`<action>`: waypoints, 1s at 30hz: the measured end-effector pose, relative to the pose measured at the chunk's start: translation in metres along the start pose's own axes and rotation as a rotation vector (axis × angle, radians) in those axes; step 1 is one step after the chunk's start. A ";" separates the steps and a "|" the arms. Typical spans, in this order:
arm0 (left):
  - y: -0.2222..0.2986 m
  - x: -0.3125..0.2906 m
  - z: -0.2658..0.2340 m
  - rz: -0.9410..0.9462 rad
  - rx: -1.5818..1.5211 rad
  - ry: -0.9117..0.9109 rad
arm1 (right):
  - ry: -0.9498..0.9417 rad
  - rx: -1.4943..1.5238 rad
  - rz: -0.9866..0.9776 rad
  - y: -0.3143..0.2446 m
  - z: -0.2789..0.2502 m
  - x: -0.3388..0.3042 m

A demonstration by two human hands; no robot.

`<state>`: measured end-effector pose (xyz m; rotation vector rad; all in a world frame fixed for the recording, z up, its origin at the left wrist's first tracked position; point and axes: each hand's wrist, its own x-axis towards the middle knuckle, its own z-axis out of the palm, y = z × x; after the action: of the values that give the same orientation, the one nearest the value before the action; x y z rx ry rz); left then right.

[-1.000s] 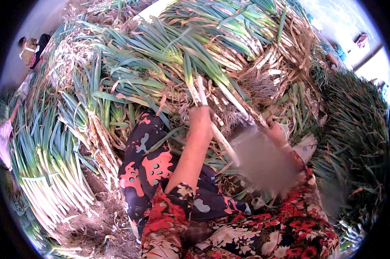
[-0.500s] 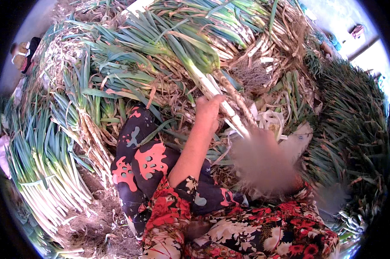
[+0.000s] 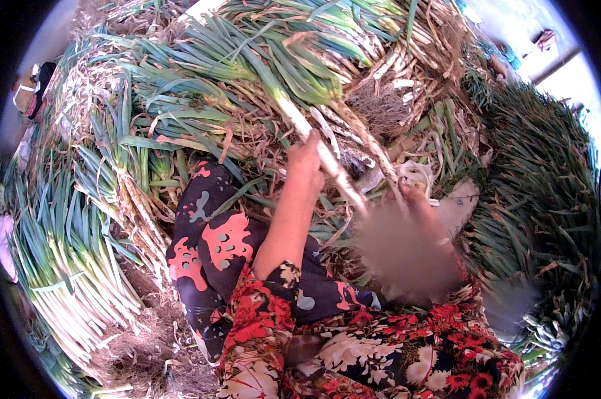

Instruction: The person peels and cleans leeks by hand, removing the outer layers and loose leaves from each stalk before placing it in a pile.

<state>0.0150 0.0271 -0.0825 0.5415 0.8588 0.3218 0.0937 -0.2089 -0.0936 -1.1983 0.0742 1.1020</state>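
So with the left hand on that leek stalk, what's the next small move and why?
Probably draw the leek stalk toward the lap, free of the heap. The left hand is wrapped around its white shaft while its green leaves lie across the pile; the right hand sits near the root end, mostly blurred.

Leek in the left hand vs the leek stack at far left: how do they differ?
The held leek is a single stalk, gripped by the left hand and lifted diagonally over the heap; the stacked leeks are many, lying side by side on the ground. The held leek carries dry brown outer leaves; the stacked leeks look cleaner, with bare white shanks. Both have white stalks and green tops.
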 end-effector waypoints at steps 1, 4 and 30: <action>-0.007 0.002 0.002 -0.003 -0.018 -0.061 | 0.120 -0.297 -0.095 -0.004 0.015 -0.008; -0.013 -0.003 0.005 0.051 -0.013 -0.186 | 0.117 -0.715 -0.225 0.009 0.020 -0.011; -0.040 -0.101 0.030 -0.227 0.088 -0.532 | 0.285 -0.481 -0.365 0.026 0.050 0.053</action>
<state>-0.0222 -0.0637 -0.0262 0.5695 0.4120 -0.0714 0.0781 -0.1377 -0.1212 -1.7170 -0.1963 0.6364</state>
